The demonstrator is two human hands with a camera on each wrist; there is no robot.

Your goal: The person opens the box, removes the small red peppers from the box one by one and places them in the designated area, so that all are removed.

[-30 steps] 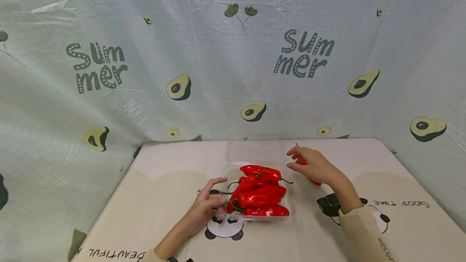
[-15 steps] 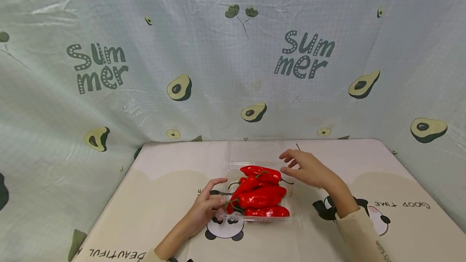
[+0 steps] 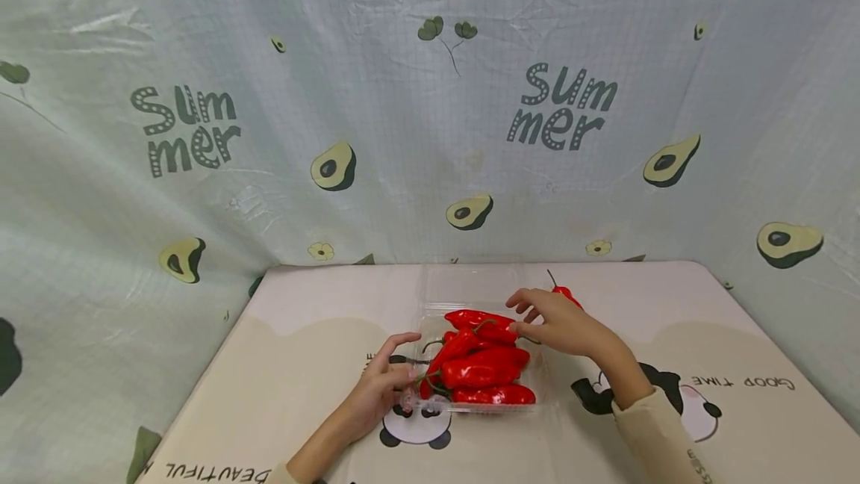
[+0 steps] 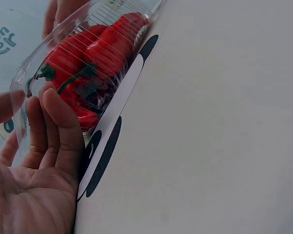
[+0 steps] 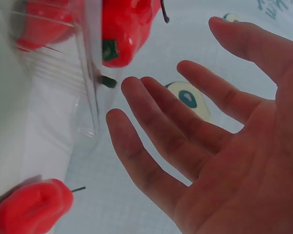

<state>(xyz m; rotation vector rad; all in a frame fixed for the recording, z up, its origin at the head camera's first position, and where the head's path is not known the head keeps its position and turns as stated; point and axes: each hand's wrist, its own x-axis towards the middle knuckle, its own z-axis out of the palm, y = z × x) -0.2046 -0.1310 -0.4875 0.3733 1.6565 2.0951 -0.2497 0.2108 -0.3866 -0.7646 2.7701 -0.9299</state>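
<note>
Left hand (image 3: 378, 387), fingers apart, touches box (image 3: 540, 378) at left edge; right hand (image 3: 563, 324), fingers apart, could bump piled peppers (image 3: 480, 369) over right edge.

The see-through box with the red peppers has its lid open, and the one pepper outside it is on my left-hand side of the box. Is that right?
Not quite: the pepper outside lies on the right-hand side of the see-through box, as the head view shows. The lid is open, as you said.

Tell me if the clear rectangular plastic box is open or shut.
Open: the box has its transparent lid laid back, leaving the glossy red peppers uncovered.
</note>
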